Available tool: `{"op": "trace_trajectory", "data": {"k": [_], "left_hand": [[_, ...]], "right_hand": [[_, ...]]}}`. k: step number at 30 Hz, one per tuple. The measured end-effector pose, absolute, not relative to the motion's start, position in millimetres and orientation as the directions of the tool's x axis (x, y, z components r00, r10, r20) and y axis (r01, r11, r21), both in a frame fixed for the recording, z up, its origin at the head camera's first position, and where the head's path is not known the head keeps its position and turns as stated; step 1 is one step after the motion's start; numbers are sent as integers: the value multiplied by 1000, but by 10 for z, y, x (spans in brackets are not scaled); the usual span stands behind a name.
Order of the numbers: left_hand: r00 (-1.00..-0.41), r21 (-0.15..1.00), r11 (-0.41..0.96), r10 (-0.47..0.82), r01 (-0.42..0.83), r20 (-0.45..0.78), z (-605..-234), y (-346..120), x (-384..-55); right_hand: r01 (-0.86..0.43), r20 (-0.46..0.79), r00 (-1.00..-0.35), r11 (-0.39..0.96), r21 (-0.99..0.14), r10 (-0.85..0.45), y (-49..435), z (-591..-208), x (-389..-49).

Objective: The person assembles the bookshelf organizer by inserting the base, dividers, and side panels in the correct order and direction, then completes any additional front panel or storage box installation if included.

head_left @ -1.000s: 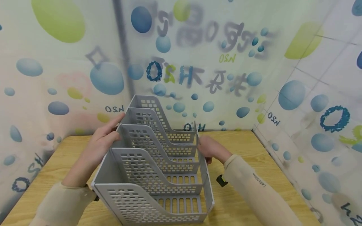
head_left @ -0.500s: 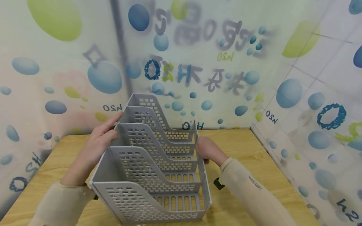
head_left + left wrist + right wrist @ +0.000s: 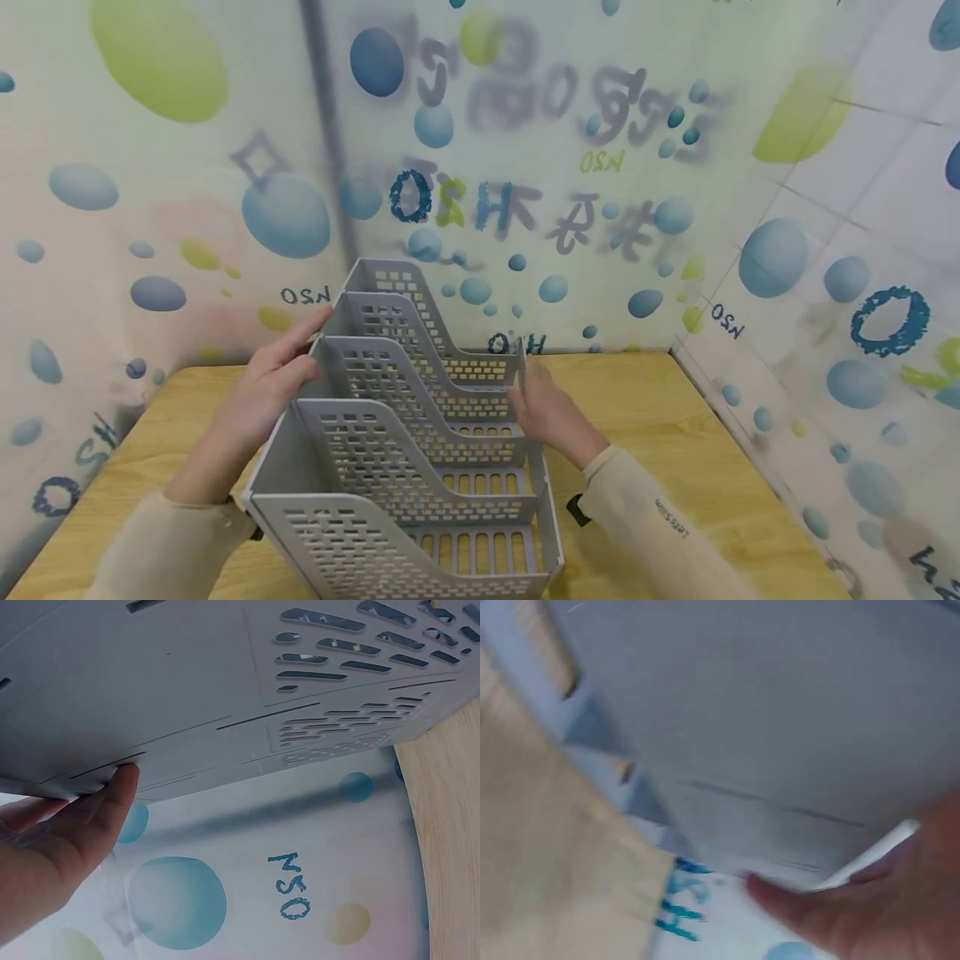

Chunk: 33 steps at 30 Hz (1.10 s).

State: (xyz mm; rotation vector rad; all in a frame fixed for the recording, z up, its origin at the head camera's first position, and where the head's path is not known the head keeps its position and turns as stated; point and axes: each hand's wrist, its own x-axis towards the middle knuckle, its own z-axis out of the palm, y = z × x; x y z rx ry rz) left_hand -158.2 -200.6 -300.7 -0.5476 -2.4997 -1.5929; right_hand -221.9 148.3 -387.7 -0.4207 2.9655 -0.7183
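A grey plastic file organizer with several slatted dividers stands on the wooden table in the head view. My left hand lies against its tall back wall, index finger stretched along the outside. In the left wrist view, the left fingers touch the smooth outer face near its edge. My right hand grips the low front panel, with a digit reaching over its top edge toward the dividers. The right wrist view is blurred; there the right hand has the grey panel between its digits.
The wooden table runs to a patterned curtain close behind the organizer. A tiled wall with the same bubble print borders the right side. A dark wristband shows at the right cuff.
My right hand has shifted from the outer side of the front panel up over its edge, with a digit now on the divider side. The left hand and organizer hold their places.
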Motion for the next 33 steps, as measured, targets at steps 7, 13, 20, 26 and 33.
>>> {"op": "trace_trajectory", "data": {"k": [7,13,20,26,33], "left_hand": [[-918,839,377,219,393,331,-3045,-2005,-1589],[-925,851,367,207,375,319,-3045,-2013,-1590],[-924,846,376,212,378,318,-3042,-2014,-1602],[-925,845,382,215,374,312,-3041,-2015,-1599],[-922,840,386,216,382,321,-3044,-2015,-1604]], "right_hand": [[-297,53,-942,754,-586,-331,1510,-4034,-2240],[-287,38,-944,758,-586,-327,1485,-4086,-2241],[-264,30,-950,753,-603,-309,1462,-4276,-2270],[-240,9,-957,770,-591,-291,1457,-4436,-2285],[-240,52,-961,727,-643,-271,1481,-4536,-2271]]}}
